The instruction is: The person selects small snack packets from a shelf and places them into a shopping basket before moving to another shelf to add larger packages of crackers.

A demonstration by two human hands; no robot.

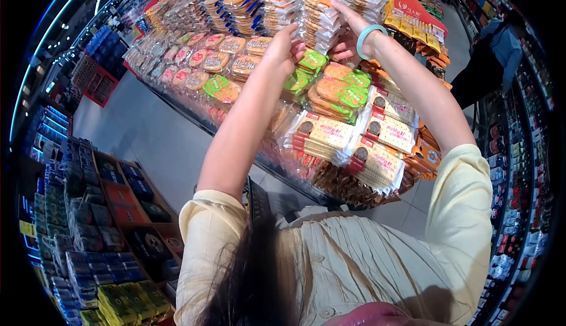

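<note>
Both arms reach over a display heaped with packaged biscuits. My left hand (287, 48) is at the green-labelled biscuit packs (312, 61), its fingers bent; whether it grips one cannot be made out. My right hand (352, 34), below a pale green bangle (371, 36), has its fingers spread along the right side of a stack of clear packs (321, 19) with white edges. More green-labelled packs (341, 90) lie just below the hands. Nearer my body are cream-coloured cracker packs (380, 164) with red ends.
Round biscuit packs (218, 61) cover the display's left part. A red sign (413, 12) stands at its back right. A person in blue (495, 55) is in the right aisle beside shelves (519, 208). Boxed goods (127, 190) stand at lower left, a red crate (97, 84) beyond.
</note>
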